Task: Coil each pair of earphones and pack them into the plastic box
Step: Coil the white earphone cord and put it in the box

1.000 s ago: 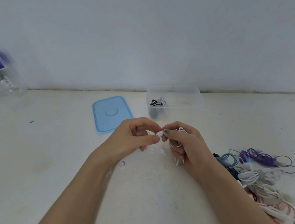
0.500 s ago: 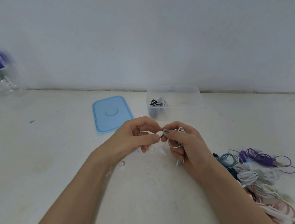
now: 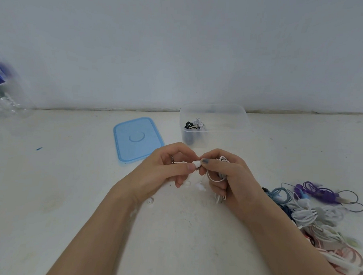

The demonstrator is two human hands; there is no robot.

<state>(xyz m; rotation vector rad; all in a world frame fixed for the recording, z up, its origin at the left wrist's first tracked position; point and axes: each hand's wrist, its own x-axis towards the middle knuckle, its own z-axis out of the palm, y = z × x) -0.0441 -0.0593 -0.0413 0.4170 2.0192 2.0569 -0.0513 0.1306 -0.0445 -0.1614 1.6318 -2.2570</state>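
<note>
A white pair of earphones (image 3: 220, 176) is bunched in loops inside my right hand (image 3: 226, 174), which grips the coil above the table's middle. My left hand (image 3: 166, 168) pinches the white earbud end (image 3: 196, 163) of the same pair between thumb and fingers, touching my right thumb tip. Behind the hands stands the clear plastic box (image 3: 229, 118), open, with a black and a white coiled pair (image 3: 194, 125) in its left end. A loose heap of uncoiled earphones (image 3: 318, 212) in blue, purple, white and pink lies to the right.
The box's blue lid (image 3: 137, 138) lies flat left of the box. A clear water bottle (image 3: 3, 94) stands at the far left by the wall. Small white ear tips (image 3: 149, 203) lie on the table under my hands. The wall runs close behind the box.
Nothing has visibly changed; both hands hold the white earphones in the same place with only slight finger shifts.
</note>
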